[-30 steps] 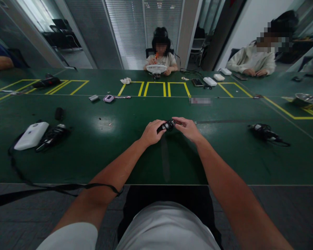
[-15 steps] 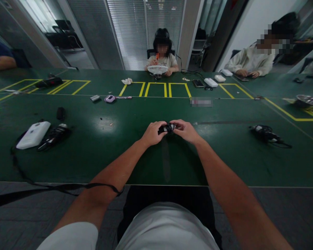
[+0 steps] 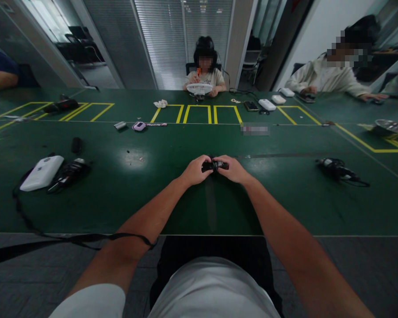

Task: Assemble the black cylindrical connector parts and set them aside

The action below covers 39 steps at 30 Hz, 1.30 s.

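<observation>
Between both hands, just over the green table (image 3: pixel 126 212), is a black power adapter (image 3: pixel 215 166) with its cord wound around its middle. My left hand (image 3: pixel 196 171) grips its left end with thumb and fingers. Closed around the right end is my right hand (image 3: pixel 232 169); a pale label shows beside its thumb. Some of the fingers are hidden behind the adapter. A similar black corded bundle (image 3: pixel 341 169) lies off to the right. On the left, another black bundle (image 3: pixel 68 174) rests beside a white box-like device (image 3: pixel 42 173).
A black strap (image 3: pixel 53 240) runs from the white device past my left forearm. Beyond lie a small black case (image 3: pixel 76 145), a lilac item (image 3: pixel 139 126) and yellow tape outlines (image 3: pixel 198 106). Co-workers sit across the table, one holding a white oval object (image 3: pixel 200 88).
My hands have turned the adapter so that it lies more level, with more of its right end showing. At the far right, a co-worker's arm has stretched out along the table.
</observation>
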Each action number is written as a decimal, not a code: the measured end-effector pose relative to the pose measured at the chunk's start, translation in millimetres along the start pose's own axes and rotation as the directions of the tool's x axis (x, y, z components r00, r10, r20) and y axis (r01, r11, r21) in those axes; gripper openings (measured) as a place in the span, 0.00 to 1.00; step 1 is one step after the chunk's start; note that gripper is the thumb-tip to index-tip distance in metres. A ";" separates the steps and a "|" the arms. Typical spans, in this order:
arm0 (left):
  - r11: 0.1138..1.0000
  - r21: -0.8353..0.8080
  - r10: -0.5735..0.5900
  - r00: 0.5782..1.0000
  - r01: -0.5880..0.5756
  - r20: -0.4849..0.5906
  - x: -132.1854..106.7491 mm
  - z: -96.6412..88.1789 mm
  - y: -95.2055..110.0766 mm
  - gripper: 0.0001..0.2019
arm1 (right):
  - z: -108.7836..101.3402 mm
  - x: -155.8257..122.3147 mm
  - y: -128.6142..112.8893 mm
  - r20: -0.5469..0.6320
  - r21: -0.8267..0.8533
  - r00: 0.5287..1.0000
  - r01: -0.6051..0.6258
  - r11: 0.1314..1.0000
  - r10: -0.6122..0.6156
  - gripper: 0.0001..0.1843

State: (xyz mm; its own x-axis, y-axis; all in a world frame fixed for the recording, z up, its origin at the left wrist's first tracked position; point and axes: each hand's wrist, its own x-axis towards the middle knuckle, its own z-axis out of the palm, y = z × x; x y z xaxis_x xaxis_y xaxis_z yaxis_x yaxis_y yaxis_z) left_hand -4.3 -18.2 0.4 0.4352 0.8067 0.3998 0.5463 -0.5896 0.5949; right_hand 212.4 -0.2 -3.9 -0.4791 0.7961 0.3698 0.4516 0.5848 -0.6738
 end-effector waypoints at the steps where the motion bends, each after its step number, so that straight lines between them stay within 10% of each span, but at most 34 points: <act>1: 1.000 -0.012 -0.012 1.000 0.012 -0.007 0.0 0.6 -0.5 0.17 | -0.2 -0.1 0.1 -0.001 -0.002 1.000 0.003 1.000 -0.003 0.23; 9: 0.998 0.002 -0.056 0.998 0.056 -0.002 -1.4 7.5 -7.5 0.36 | -0.6 0.6 -0.4 0.024 -0.015 1.000 0.000 1.000 0.001 0.26; 18: 0.972 0.232 -0.055 0.990 0.023 0.131 0.6 5.4 -4.1 0.25 | 3.1 0.5 -10.4 -0.011 0.002 1.000 0.029 1.000 -0.029 0.24; 39: 0.973 0.115 0.161 0.948 -0.198 0.274 -2.5 11.7 23.3 0.21 | -16.6 3.2 -28.3 -0.111 -0.061 0.993 0.032 0.998 -0.039 0.11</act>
State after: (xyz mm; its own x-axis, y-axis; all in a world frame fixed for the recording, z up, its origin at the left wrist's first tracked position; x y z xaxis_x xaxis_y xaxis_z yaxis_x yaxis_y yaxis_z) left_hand 15.7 -34.5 5.1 0.6964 0.6589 0.2842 0.5274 -0.7386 0.4199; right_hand 210.6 -11.6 27.0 -0.4096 0.7851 0.4645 0.4813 0.6186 -0.6211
